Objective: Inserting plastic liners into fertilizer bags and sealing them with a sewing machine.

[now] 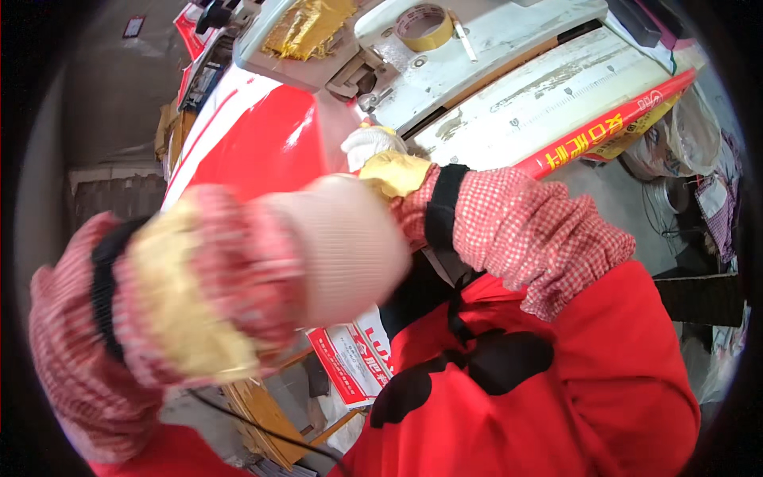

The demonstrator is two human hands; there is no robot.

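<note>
Gloved left hand (334, 246) blurred at centre, grip indiscernible; right hand (373, 147) pressing red sheet (262, 135), feeding apparently unfinished.

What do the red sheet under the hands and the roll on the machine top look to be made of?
Red sheet: probably glossy plastic film or coated paper; it shows bright glare streaks. Roll: seemingly yellowish adhesive tape on a core; ring-shaped with a hollow middle.

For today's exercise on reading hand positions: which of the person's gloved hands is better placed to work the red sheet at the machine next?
Probably the right hand: its glove rests on the red sheet beside the machine. The left hand is raised, blurred, away from it.
</note>
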